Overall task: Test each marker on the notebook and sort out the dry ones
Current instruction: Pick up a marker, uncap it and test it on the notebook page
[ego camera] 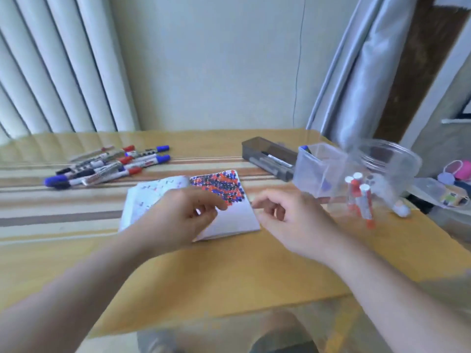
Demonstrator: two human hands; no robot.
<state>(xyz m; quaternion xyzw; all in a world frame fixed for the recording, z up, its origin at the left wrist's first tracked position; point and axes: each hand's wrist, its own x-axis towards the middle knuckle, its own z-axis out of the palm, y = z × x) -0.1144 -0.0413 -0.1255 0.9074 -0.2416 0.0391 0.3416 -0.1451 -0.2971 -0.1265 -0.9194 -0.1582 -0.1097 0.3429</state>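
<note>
An open notebook (229,217) lies mid-table, its right page thick with red, blue and black test marks. My left hand (183,215) hovers over its left page, fingers loosely curled and holding nothing. My right hand (288,217) hangs just right of the notebook, also curled and holding nothing. Several markers (107,166) with blue, red and black caps lie in a loose pile at the far left. A clear jar (387,169) on the right holds red markers (360,197) standing upright. The frame is blurred.
A dark tray (257,146) with black markers sits at the back, and a clear square box (318,166) with a blue marker stands beside it. Small clutter lies off the table's right edge. Curtains hang behind the table.
</note>
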